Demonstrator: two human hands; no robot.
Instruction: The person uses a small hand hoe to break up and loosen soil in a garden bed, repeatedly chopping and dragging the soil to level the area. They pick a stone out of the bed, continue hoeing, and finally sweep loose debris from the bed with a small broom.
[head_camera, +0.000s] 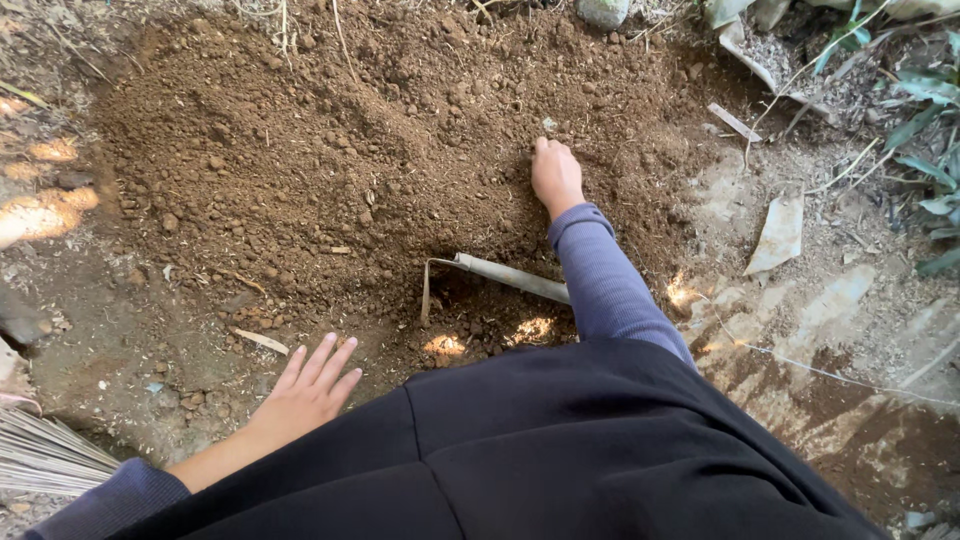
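What I can't make out from the head camera

My right hand (556, 176) has its fingertips pressed into the loose soil (300, 150), so I can't tell whether they grip anything. The metal hoe (500, 275) loses its handle behind my right sleeve (605, 285) and dark skirt (560, 450). The bundle of straw (40, 455) is cut off by the left edge, the grey stone (603, 10) by the top edge, and the green leaves (930, 130) by the right. My left hand (305, 392) shows only its back, palm unseen.
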